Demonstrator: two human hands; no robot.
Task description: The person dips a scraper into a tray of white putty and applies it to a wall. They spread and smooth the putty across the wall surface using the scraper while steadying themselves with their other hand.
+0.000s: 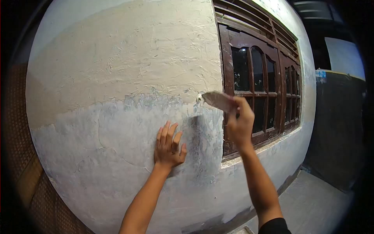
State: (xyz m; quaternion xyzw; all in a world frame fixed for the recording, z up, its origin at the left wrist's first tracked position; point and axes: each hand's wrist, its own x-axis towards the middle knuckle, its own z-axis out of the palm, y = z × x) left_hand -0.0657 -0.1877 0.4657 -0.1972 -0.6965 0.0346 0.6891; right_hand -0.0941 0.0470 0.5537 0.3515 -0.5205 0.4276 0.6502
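My right hand [242, 124] is closed around a putty knife [218, 101], which is slightly blurred and coated with pale residue. The blade points left, its tip at a small white patch on the wall near the window frame. My left hand [168, 147] rests on the grey lower part of the wall [120, 134], fingers spread and holding nothing. Above it, a rough cream-coloured coat [136, 50] covers the wall and ends in a ragged edge level with the blade. Darker scuffed grey shows between my two hands.
A brown wooden window [255, 95] with dark panes and slatted vents above is set into the wall at right. Woven panelling [19, 117] borders the left side. Beyond the wall's right corner stand a dark panel [331, 128] and a grey floor [315, 202].
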